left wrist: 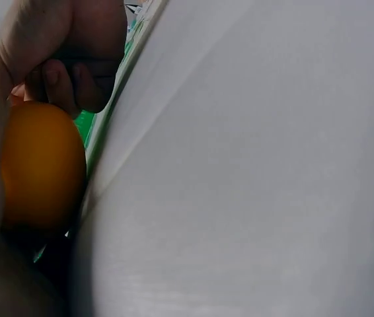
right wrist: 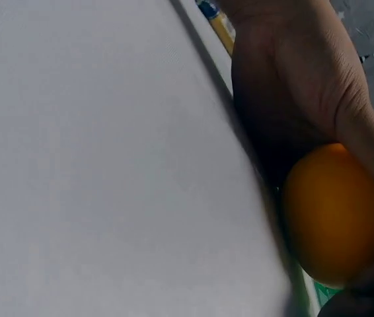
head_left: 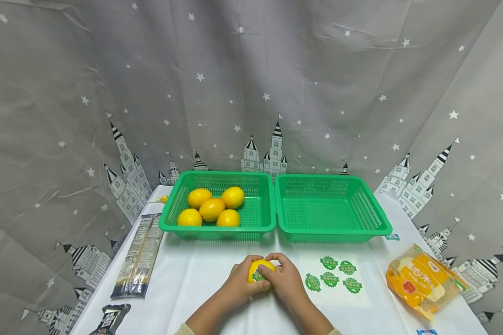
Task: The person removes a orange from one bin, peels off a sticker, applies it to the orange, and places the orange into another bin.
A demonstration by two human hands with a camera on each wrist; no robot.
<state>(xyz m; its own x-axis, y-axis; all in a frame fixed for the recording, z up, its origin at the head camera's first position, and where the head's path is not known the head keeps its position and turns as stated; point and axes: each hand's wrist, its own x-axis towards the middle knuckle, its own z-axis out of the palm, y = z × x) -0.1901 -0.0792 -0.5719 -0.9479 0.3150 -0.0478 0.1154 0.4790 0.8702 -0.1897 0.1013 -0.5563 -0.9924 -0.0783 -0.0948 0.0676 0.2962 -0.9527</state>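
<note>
Both hands meet around one yellow lemon [head_left: 253,268] just above the white table. A green sticker [head_left: 257,275] with pale lettering lies on its upper face. My left hand [head_left: 239,283] grips the lemon from the left. From the other side my right hand [head_left: 288,280] curls round it, its thumb over the sticker. In the left wrist view the bare side of the lemon [left wrist: 45,165] shows by the palm. The right wrist view has the lemon [right wrist: 336,214] under the right thumb. Right of the hands, a clear sheet [head_left: 339,298] carries several green stickers [head_left: 329,279].
Several lemons [head_left: 212,209] lie in the left green basket [head_left: 218,229]; the right green basket [head_left: 335,232] holds none. A noodle packet [head_left: 138,256] and a black wrapper [head_left: 110,319] are at left. At right lies an orange-yellow food bag [head_left: 423,279]. A grey curtain [head_left: 251,83] hangs behind.
</note>
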